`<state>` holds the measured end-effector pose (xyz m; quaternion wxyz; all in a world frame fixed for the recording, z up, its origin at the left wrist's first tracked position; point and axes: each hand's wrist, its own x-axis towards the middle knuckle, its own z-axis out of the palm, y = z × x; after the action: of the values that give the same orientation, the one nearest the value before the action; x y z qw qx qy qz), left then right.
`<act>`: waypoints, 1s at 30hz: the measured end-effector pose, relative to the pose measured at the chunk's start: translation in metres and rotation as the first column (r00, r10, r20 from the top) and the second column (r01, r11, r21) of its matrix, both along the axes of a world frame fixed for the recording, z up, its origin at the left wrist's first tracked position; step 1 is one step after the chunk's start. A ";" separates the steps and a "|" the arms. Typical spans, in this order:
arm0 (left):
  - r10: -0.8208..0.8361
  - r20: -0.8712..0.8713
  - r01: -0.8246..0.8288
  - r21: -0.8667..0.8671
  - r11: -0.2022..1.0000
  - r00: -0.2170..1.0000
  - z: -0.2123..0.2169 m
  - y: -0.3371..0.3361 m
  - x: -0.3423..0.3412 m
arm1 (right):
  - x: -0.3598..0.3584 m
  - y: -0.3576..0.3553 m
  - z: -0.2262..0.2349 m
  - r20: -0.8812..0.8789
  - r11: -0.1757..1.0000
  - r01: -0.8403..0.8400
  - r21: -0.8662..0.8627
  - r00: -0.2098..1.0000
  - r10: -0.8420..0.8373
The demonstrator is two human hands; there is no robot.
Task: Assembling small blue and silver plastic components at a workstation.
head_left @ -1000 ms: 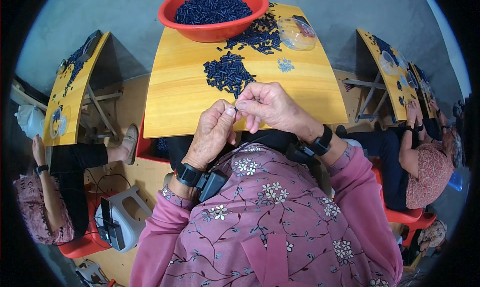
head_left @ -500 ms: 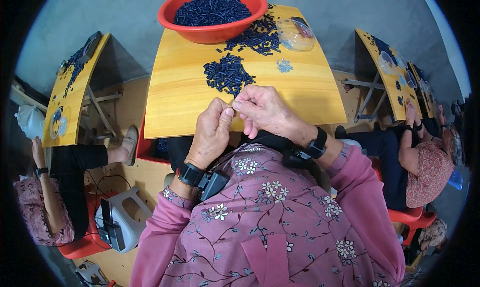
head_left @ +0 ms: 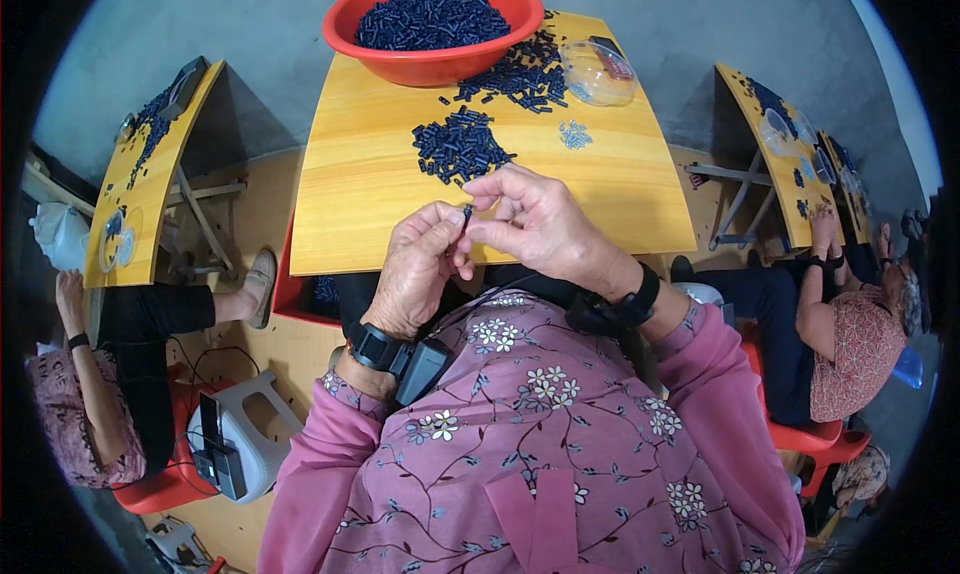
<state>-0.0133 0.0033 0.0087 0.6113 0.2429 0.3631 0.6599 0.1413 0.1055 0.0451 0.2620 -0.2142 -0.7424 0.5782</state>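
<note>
Just over the table's near edge, my left hand [head_left: 418,264] pinches a small dark tubular piece [head_left: 467,212] upright between thumb and forefinger. My right hand [head_left: 548,222] is close beside it, thumb and forefinger parted around the piece's upper end, with no held thing visible between them. Beyond my hands lies a small heap of dark tubular pieces [head_left: 458,144]. To its right sits a small cluster of tiny silvery parts [head_left: 574,134].
A red basin [head_left: 425,69] full of dark pieces stands at the table's far left, loose pieces [head_left: 520,82] spilled beside it. A clear plastic bowl [head_left: 600,86] sits at the far right of the wooden table [head_left: 360,204]. People work at tables on either side.
My fingertips were pressed together over something hidden; now my right finger and thumb have parted and the dark piece shows in my left hand.
</note>
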 end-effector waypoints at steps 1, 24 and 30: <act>0.002 0.001 -0.002 0.000 1.000 1.000 0.001 -0.001 0.001 | 0.000 -0.002 0.008 0.073 0.985 -0.009 0.172 0.997 -0.004; -0.099 0.181 0.105 -0.027 0.994 0.978 -0.007 -0.003 -0.004 | -0.001 -0.001 0.005 0.156 0.823 -0.100 0.559 0.988 0.014; -0.018 0.110 0.021 -0.024 0.999 0.994 -0.002 -0.001 0.003 | -0.001 0.000 0.006 0.218 0.793 -0.162 0.587 0.975 0.038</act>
<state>-0.0103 0.0018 0.0069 0.6396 0.2021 0.3350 0.6617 0.1406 0.1056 0.0508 0.2115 -0.1357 -0.9195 0.3024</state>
